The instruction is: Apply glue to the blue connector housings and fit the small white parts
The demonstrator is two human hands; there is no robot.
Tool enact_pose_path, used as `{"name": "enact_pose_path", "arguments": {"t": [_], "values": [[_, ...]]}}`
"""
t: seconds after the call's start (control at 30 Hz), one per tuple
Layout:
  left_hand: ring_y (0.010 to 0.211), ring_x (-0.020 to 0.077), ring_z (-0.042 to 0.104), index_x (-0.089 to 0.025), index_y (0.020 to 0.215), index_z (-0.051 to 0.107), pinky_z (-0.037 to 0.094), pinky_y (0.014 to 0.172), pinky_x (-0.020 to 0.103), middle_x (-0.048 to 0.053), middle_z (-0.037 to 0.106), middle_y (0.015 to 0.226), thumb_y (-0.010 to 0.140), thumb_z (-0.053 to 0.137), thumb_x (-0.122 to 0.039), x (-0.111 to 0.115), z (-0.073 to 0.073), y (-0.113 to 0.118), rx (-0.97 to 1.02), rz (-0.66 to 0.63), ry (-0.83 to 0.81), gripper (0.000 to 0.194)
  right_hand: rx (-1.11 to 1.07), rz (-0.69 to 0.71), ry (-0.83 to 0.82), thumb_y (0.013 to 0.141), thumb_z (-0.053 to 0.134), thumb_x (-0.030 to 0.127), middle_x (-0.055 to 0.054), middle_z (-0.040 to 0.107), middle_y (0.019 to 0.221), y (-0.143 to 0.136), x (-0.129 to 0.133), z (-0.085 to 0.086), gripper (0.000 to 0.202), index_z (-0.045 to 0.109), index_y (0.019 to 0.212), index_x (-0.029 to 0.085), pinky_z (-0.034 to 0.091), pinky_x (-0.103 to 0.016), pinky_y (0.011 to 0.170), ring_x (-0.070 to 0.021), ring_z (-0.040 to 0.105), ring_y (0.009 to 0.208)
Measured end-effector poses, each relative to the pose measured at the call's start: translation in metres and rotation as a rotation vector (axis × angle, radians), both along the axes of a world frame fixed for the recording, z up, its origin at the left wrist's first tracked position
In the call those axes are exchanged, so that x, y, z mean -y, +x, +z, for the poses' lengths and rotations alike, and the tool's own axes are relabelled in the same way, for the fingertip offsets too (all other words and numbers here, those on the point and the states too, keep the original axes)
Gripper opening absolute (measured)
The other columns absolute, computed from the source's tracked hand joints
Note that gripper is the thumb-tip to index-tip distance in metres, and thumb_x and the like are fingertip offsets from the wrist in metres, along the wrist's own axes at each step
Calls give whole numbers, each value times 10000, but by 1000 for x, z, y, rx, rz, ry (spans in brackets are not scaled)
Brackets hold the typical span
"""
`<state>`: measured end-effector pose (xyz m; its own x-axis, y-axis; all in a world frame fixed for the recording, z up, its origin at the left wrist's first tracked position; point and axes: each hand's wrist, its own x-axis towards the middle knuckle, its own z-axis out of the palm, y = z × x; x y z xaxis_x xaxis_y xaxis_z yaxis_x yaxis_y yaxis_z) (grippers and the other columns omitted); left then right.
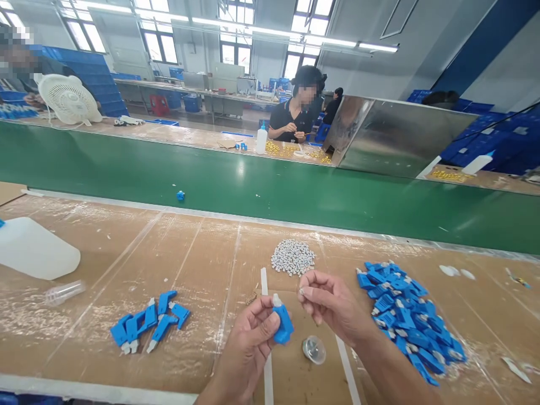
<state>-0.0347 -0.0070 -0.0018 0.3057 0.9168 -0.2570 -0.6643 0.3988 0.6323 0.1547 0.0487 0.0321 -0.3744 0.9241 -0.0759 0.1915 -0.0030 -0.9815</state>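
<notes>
My left hand is closed around a blue plastic part with a pale grey tip pointing up. Just right of it, my right hand is pinched shut on a small pale piece, mostly covered by the fingertips. Beyond the hands lies a heap of small grey-white pieces. Below them stands a small clear cup with something dark inside. A large pile of blue parts with pale tips spreads to the right, and a smaller group of similar parts lies to the left.
A translucent white bottle and clear plastic cups lie at the left. Behind the table runs a green conveyor belt carrying one small blue part. Across it, a person handles small items near yellow pieces and a white bottle.
</notes>
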Motion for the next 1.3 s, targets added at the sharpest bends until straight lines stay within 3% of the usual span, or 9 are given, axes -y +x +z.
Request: {"name": "enact_pose_path", "arguments": {"t": [0.1,0.2,0.3,0.63,0.87,1.0,1.17,1.3], "values": [[720,89,550,-169,988,723,456,661,181,27,628,841,819,778,-285,3,15,9,-43,6,72,212,-392,-105,-278,839,727,427,-4,609,669,0,26,2,290,616,801,163,349,-163,405,-60,459,471],[768,104,569,-170,971,737,456,666,176,40,653,862,793,803,-311,6,24,18,-78,-6,90,237,-484,-157,-318,823,766,416,28,547,636,-3,43,4,282,640,810,164,304,-158,411,-42,400,462],[770,106,576,-170,958,745,458,666,175,43,667,848,770,823,-316,8,28,23,-72,-7,75,250,-472,-169,-277,840,754,424,58,457,612,-4,53,5,283,644,808,164,290,-171,436,-41,351,472],[778,104,587,-174,960,739,467,674,178,41,685,882,768,824,-320,9,20,24,-111,27,35,255,-215,-214,-112,899,685,451,20,545,717,-6,58,-2,286,665,864,167,347,-207,490,-81,425,566],[815,127,603,-186,973,731,480,706,200,30,687,867,822,769,-346,8,6,23,-343,112,235,223,-134,-299,-33,895,684,444,2,592,715,-16,62,3,278,670,849,170,401,-207,509,-100,494,598],[800,139,614,-182,990,724,501,680,217,34,663,887,834,751,-357,5,11,20,-448,98,318,236,-226,-288,-122,844,743,454,4,594,704,-14,59,-1,297,672,832,166,424,-186,469,-86,489,557],[731,132,621,-184,1016,711,507,639,233,36,663,903,858,726,-339,-1,22,14,-516,2,399,222,-484,-212,-333,763,834,408,71,505,552,-4,52,-6,325,598,781,185,311,-115,334,-37,359,421],[749,143,633,-183,1002,714,513,649,242,45,679,916,871,711,-330,-6,30,13,-588,-59,474,196,-543,-171,-378,774,833,381,69,534,548,0,54,-6,320,574,783,191,291,-93,309,-29,368,393]]}}
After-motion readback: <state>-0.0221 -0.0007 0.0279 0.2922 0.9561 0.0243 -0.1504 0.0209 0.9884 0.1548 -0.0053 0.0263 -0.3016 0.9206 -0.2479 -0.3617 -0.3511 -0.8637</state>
